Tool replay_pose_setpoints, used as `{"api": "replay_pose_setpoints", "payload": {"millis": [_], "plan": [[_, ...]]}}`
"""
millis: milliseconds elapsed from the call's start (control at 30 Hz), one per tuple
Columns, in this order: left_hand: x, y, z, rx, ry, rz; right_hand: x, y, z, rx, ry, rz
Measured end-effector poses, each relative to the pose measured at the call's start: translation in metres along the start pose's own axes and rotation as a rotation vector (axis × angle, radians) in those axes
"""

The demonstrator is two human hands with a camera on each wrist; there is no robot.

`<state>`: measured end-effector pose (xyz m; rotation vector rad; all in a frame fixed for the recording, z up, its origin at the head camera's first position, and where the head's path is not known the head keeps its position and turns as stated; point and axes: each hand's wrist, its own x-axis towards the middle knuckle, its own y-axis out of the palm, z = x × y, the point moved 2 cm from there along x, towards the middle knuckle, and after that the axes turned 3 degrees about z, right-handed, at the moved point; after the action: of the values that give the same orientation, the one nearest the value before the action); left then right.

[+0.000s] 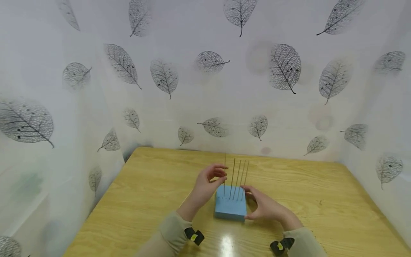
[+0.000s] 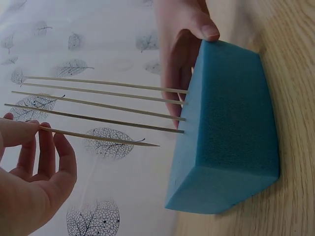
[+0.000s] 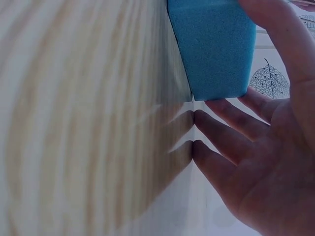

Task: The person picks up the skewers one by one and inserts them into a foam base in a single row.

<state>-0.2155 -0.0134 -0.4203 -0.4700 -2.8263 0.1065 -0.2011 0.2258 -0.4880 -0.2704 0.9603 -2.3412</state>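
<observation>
My left hand pinches a thin wooden skewer between thumb and fingertips. Its pointed end faces the top of a blue foam block, with a gap between tip and foam in the left wrist view. Several more skewers stand in a row in the block, toward its right side. My right hand grips the block's right side, thumb at the near corner and fingers at the far one. In the right wrist view, two of its fingertips rest on the table beside the foam.
The block sits on a light wood-grain table. Behind the table and along both sides hangs a white sheet printed with dark leaf patterns. Each wrist wears a black strap.
</observation>
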Motion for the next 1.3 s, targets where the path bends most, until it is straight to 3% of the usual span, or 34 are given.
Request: {"api": "replay_pose_setpoints", "payload": {"millis": [167, 800, 1300], "plan": [[-0.001, 0.003, 0.002, -0.029, -0.005, -0.006, 0.000, 0.001, 0.001, 0.013, -0.005, 0.013], [0.003, 0.008, 0.012, 0.006, -0.051, 0.021, -0.001, -0.002, 0.000, 0.026, 0.033, 0.007], [0.003, 0.011, 0.021, 0.044, -0.078, 0.037, 0.000, -0.003, 0.000, 0.026, 0.011, 0.003]]}}
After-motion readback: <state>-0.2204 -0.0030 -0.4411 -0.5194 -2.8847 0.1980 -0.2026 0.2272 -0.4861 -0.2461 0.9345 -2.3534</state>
